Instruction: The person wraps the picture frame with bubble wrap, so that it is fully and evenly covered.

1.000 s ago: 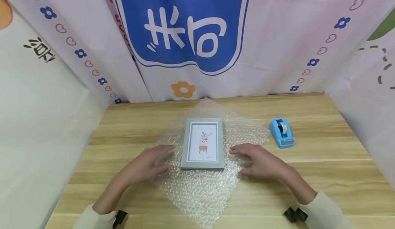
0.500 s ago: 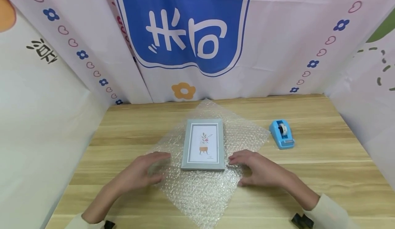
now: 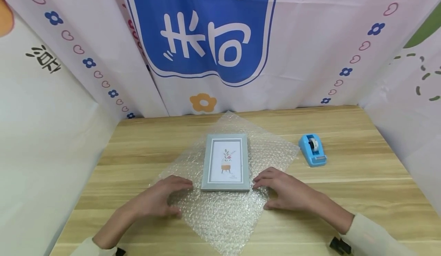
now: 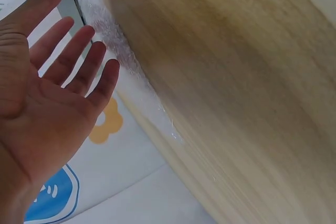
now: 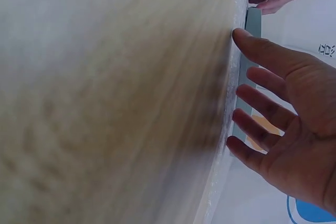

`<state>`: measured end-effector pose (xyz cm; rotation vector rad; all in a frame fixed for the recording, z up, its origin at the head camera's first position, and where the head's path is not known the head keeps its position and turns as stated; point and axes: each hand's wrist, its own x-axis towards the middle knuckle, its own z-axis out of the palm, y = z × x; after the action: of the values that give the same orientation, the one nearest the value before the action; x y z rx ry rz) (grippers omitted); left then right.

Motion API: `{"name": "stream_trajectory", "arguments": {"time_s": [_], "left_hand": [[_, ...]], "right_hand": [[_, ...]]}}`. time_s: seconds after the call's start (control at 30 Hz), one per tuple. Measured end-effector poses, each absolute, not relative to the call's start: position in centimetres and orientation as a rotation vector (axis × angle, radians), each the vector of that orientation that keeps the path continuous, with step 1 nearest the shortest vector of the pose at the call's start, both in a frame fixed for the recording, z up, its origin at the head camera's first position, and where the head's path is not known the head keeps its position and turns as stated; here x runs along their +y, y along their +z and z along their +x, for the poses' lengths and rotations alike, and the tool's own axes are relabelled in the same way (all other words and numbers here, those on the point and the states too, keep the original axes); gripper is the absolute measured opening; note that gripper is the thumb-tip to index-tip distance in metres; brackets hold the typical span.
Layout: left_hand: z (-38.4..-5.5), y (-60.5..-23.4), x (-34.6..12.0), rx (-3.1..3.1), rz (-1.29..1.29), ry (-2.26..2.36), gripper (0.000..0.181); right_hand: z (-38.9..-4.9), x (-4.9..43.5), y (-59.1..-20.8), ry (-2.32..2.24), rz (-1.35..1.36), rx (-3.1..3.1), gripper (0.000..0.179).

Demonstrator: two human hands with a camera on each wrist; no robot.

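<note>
- Head: picture frame (image 3: 225,162) lay face-up on bubble wrap (image 3: 224,217), long axis running away from camera, printed pot (image 3: 226,167) nearward. Left hand (image 3: 160,196) and right hand (image 3: 287,190) sat nearer camera than a second ago.
- Left wrist: fingers loose, holding nothing; frame mostly hidden.
- Right wrist: fingers spread, empty; tabletop (image 5: 105,103) blurred.

A pale wood-grain bench (image 3: 348,145) meets a white cloth back wall (image 3: 303,64), slightly creased. On it is a blue panel (image 3: 203,7) with white characters, above an orange flower (image 3: 195,102). Pink hearts (image 3: 79,49) and small blue flowers (image 3: 376,29) slant down both sides. The white left wall (image 3: 41,141) bears dark characters (image 3: 46,59); the right wall (image 3: 403,133), green dashes (image 3: 426,76). Light is soft.
</note>
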<state>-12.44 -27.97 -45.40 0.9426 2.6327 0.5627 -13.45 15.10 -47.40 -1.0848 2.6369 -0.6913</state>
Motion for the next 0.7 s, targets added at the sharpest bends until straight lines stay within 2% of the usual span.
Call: {"name": "stream_trajectory", "arguments": {"time_s": [0.37,0.7], "left_hand": [[-12.09,-45.85,-27.70,2.634,0.989,0.494,0.080],[-11.97,-46.08,-27.92,2.693,1.067,0.458,0.052]], "right_hand": [[-13.43,15.03,-47.57,-0.677,-1.109,2.658,0.054],[-13.22,14.96,-47.45,-0.710,-1.108,2.647,0.053]]}}
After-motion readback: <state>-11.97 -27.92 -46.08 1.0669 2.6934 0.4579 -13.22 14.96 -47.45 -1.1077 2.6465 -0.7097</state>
